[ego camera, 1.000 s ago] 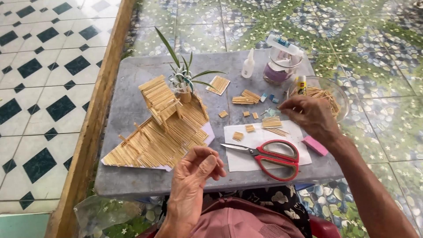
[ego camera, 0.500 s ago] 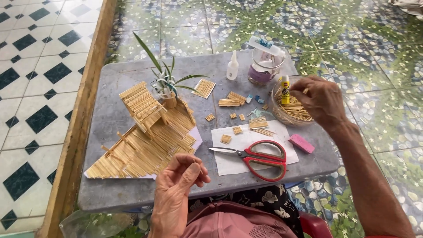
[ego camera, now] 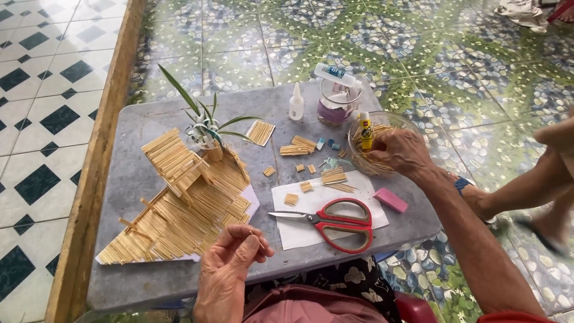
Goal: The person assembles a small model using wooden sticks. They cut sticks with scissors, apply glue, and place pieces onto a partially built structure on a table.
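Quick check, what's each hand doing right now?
Left hand: fingers pinched on a thin wooden stick.
Right hand: reaching into the glass bowl of sticks; grip cannot be told.

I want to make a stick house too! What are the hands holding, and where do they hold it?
The left hand pinches a thin stick near its end between its fingertips. The right hand reaches into the glass bowl of sticks; what it grips cannot be told.

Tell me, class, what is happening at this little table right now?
A person sits at a grey table with a half-built toothpick house on it. The right hand reaches into a glass bowl of toothpicks. The left hand pinches a thin stick near the table's front edge. Red scissors lie on white paper.
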